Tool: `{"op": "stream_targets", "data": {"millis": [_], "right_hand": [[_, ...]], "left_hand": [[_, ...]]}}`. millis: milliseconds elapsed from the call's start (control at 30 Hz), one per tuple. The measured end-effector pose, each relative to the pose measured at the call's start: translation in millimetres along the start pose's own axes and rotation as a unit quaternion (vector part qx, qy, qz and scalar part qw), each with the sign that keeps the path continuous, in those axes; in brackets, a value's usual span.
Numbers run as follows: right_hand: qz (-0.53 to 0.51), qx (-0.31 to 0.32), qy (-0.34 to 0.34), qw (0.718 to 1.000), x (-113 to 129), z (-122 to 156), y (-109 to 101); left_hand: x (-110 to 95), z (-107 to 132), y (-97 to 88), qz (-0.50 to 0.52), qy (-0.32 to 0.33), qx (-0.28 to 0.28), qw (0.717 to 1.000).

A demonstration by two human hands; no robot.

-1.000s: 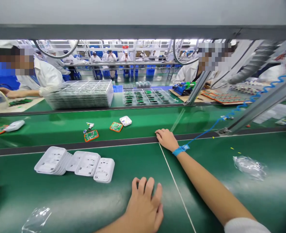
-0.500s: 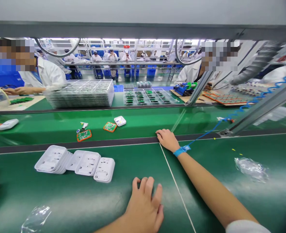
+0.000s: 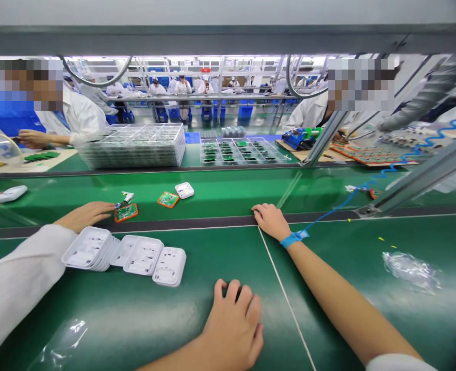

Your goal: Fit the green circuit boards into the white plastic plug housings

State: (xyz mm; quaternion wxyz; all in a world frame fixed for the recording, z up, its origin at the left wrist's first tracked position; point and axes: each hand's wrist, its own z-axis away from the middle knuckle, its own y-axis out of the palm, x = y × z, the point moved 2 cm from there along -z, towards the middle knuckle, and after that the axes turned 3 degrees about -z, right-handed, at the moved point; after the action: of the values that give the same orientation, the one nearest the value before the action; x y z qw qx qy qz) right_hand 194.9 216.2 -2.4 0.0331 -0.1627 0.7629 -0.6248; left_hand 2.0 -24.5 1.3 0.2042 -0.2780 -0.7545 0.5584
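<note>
1. White plastic covers point(image 3: 168, 266): left of centre in the frame, on the green counter point(image 3: 135, 319). Leaning stack at the left end, more overlapping in the middle, small group at the right end. Slotted faces up.
2. Left hand point(image 3: 233, 327): bottom centre, palm down. Fingers spread and bent, grip empty, not closed on anything. Nearest things are the covers, up and to the left, not touching.
3. Right hand point(image 3: 273, 222): right of centre, fingertips at the dark strip point(image 3: 212, 223) along the counter's far edge. Fingers loosely bent, nothing visible in the grip; underside hidden.
4. Blue wrist strap point(image 3: 293, 238) on the right wrist; blue cord point(image 3: 330, 213) runs off to upper right, coiled further along.
5. Thin white line point(image 3: 286, 293) on the counter, from below the right hand to the bottom edge, between the forearms.
6. Co-worker's sleeve point(image 3: 27, 288) comes in from the left edge. Co-worker's hand point(image 3: 86, 215) is beyond the covers, fingertips right by an orange-rimmed board point(image 3: 126, 212) and a small white part point(image 3: 127, 197). Can't tell if touching.
7. Second orange-rimmed board point(image 3: 168, 200) and small white case point(image 3: 184, 190): next to each other, left of centre, on the green lane point(image 3: 231, 196).
8. Crumpled clear plastic point(image 3: 411, 272) at right; clear film point(image 3: 63, 342) lower left.
9. Clear tray stack point(image 3: 135, 147) upper left; compartment tray point(image 3: 239, 152) with green boards, upper centre.
</note>
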Motion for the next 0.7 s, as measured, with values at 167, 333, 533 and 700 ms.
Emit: {"op": "stream_targets", "data": {"millis": [167, 333, 533, 700], "right_hand": [[-0.001, -0.003, -0.001, 1.0, 0.4, 0.1, -0.1], [0.001, -0.004, -0.003, 1.0, 0.5, 0.5, -0.3], [0.001, -0.004, -0.003, 1.0, 1.1, 0.8, -0.6], [0.0, -0.004, -0.001, 1.0, 1.4, 0.7, -1.3]], "left_hand": [[-1.4, 2.9, 5.1, -0.008, -0.012, -0.034, 0.999], [-4.1, 6.4, 8.6, -0.019, -0.026, -0.1, 0.994], [-4.2, 7.4, 10.0, -0.02, -0.027, -0.116, 0.993], [-3.6, 8.1, 9.1, -0.014, -0.02, -0.115, 0.993]]}}
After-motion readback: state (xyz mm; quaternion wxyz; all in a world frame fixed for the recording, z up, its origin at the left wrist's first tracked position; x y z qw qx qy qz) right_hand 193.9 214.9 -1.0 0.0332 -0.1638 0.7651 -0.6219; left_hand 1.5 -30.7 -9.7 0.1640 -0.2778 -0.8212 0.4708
